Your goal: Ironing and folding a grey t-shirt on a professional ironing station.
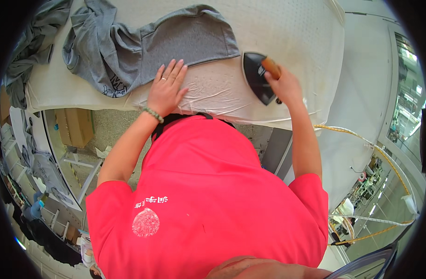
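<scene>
A grey garment [185, 39] lies spread on the white padded ironing table [287, 32], its left part bunched into folds. My left hand [167, 88] rests flat with fingers apart on the garment's near edge and the white cover, a bead bracelet on the wrist. My right hand [282, 83] grips the wooden handle of a dark iron [257, 76], which stands on the white cover just right of the garment's lower corner, its pointed end toward me.
More grey cloth [31, 51] hangs off the table's far left end. A yellow cord [362, 139] runs along the right side. Cardboard boxes [75, 125] and white racks with garments [45, 172] stand on the floor at left.
</scene>
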`<state>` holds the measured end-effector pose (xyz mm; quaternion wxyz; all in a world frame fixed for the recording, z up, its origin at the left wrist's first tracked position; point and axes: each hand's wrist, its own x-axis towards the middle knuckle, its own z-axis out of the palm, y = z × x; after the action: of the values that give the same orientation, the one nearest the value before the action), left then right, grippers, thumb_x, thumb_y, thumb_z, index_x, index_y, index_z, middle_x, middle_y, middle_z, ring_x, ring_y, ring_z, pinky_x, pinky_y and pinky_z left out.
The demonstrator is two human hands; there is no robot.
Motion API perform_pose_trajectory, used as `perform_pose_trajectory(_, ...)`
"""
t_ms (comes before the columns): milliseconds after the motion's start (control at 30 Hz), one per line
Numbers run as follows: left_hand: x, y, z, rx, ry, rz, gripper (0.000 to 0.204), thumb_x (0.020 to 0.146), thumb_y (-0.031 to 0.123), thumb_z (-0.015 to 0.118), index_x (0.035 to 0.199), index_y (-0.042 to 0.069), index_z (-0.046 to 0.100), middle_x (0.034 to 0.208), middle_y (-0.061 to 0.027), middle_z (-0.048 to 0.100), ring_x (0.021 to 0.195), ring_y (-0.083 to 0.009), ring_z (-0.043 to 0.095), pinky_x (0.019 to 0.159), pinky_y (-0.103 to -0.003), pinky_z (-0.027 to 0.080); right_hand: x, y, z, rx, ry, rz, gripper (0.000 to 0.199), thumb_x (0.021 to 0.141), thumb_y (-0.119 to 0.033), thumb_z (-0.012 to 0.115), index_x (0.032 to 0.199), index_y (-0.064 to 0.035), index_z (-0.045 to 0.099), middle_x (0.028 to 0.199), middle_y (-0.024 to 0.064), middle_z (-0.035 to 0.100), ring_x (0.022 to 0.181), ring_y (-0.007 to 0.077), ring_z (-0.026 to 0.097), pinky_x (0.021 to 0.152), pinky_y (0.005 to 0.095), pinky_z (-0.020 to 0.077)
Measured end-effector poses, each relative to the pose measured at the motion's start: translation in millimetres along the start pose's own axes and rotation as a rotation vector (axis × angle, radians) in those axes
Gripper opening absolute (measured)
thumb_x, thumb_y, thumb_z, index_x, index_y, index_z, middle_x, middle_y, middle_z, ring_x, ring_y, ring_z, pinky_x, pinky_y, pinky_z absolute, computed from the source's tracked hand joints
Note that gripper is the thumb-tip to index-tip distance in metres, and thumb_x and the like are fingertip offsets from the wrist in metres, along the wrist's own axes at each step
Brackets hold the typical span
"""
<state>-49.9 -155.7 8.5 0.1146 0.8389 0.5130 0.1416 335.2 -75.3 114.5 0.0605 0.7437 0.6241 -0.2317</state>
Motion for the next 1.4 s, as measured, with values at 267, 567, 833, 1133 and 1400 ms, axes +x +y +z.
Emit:
perform_pose_trajectory(267, 43.6, 42.6, 19.2, -0.104, 0.01, 0.088, 0.071, 0.098, 0.038, 0.066, 0.157, 0.005, 0.045, 0.165, -0.0134, 0.044, 0.154, -0.0305, 0.038, 0.127, -0.05, 0.025, -17.3, -38.9, -11.9, 0.051, 0.04, -0.225, 0.043, 0.095, -0.031, 0.076, 0.129, -0.0073, 0.067, 0.104, 0.0205, 0.076, 0.098, 0.0426, 0.073, 0.083, 0.0468, 0.0568)
perform_pose_trajectory(567, -34.2, -5.2, -9.2, -0.02, 0.034, -0.072, 0.069, 0.097, 0.036, 0.068, 0.155, 0.004, 0.047, 0.163, -0.0148, 0.045, 0.152, -0.0309, 0.04, 0.127, -0.049, 0.027, 8.4, -116.1, 6.0, -0.126, -0.205, -0.279, 0.04, 0.096, -0.037, 0.072, 0.123, -0.0072, 0.069, 0.105, 0.0224, 0.076, 0.099, 0.044, 0.072, 0.084, 0.051, 0.0559)
perform_pose_trajectory(833, -58.8, -53.7, -78.6, -0.148, 0.182, -0.172, 0.046, 0.097, 0.016, 0.068, 0.141, 0.004, 0.061, 0.14, -0.0142, 0.066, 0.134, -0.0324, 0.06, 0.115, -0.045, 0.044, -22.1, -240.2, 62.0, -0.167, -0.385, -0.569, 0.034, 0.094, -0.025, 0.066, 0.112, 0.0028, 0.06, 0.095, 0.0262, 0.075, 0.09, 0.0451, 0.074, 0.08, 0.0537, 0.0583)
perform_pose_trajectory(1133, 83.9, -182.0, -109.2, -0.141, 0.278, 0.022, 0.024, 0.101, 0.011, 0.064, 0.123, 0.002, 0.069, 0.122, -0.0154, 0.072, 0.117, -0.0359, 0.068, 0.101, -0.042, 0.053, -32.9, -267.0, 47.9, -0.01, -0.43, -0.333, 0.056, 0.092, -0.04, 0.076, 0.12, 0.0053, 0.058, 0.098, 0.0265, 0.075, 0.095, 0.0439, 0.074, 0.083, 0.052, 0.0584)
perform_pose_trajectory(1400, 145.8, -200.3, -94.2, -0.266, -0.363, -0.047, 0.029, 0.099, 0.032, 0.07, 0.101, 0.004, 0.069, 0.099, -0.0166, 0.07, 0.093, -0.0356, 0.068, 0.08, -0.043, 0.054, -8.4, -174.7, 29.3, 0.371, 0.05, 0.371, 0.057, 0.092, -0.047, 0.078, 0.121, 0.0012, 0.07, 0.106, 0.0215, 0.076, 0.101, 0.0372, 0.073, 0.089, 0.0431, 0.0546)
